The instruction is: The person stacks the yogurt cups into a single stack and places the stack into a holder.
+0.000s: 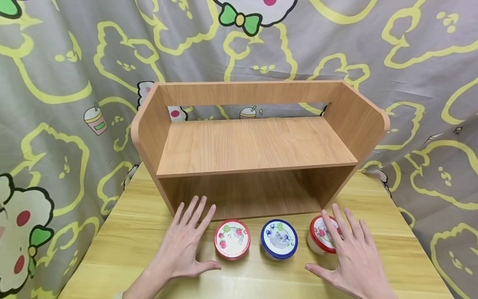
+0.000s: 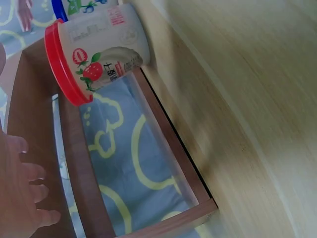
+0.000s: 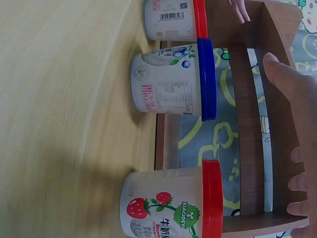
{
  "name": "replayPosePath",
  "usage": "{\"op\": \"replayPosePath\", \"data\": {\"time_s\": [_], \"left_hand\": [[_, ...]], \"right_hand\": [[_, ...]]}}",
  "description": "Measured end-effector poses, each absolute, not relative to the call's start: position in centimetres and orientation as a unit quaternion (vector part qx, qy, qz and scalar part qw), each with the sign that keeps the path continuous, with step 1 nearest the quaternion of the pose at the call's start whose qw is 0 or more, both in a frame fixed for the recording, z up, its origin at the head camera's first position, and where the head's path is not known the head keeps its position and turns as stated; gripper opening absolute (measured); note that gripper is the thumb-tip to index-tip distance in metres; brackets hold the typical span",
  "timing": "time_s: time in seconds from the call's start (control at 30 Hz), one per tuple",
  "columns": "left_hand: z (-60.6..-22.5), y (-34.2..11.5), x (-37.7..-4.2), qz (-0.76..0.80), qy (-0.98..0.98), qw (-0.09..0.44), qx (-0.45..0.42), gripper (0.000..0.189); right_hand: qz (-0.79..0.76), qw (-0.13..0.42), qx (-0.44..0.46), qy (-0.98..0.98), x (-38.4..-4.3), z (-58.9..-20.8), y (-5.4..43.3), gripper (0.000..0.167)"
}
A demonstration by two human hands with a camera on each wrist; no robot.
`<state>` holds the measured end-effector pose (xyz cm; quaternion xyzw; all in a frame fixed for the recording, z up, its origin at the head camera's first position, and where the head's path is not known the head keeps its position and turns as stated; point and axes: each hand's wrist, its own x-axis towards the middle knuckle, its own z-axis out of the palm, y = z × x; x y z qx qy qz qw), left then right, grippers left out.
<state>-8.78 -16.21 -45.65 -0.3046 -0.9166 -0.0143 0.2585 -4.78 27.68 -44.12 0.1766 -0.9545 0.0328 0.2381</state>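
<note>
Three lidded yogurt tubs stand in a row on the table in front of a wooden shelf (image 1: 257,143). On the left is a red-lidded strawberry tub (image 1: 232,239), in the middle a blue-lidded blueberry tub (image 1: 279,239), on the right another red-lidded strawberry tub (image 1: 322,235). My left hand (image 1: 190,241), fingers spread, is beside the left tub and apart from it. Over the right edge of the right tub my right hand (image 1: 352,253) hovers with spread fingers, partly hiding it. The right wrist view shows the blueberry tub (image 3: 171,79) upright between both strawberry tubs.
The shelf has an upper board and an open lower compartment behind the tubs. Its side panels (image 1: 358,112) rise at both ends. Light wood table (image 1: 115,249) surface surrounds it. A grey patterned curtain (image 1: 123,54) hangs behind and at both sides.
</note>
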Motion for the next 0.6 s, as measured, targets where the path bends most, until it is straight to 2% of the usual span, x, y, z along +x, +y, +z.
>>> {"op": "replayPosePath", "data": {"time_s": [0.4,0.6], "left_hand": [[-45.7,-16.3,-8.4,-0.014,-0.914,0.266,-0.305,0.134],[-46.1,-16.4,-8.2,-0.022,-0.917,0.254,-0.306,0.139]], "right_hand": [[0.022,0.232,0.184,-0.955,-4.9,-44.1,27.1,0.132],[0.023,0.233,0.19,-0.953,-4.9,-44.3,26.5,0.133]]}}
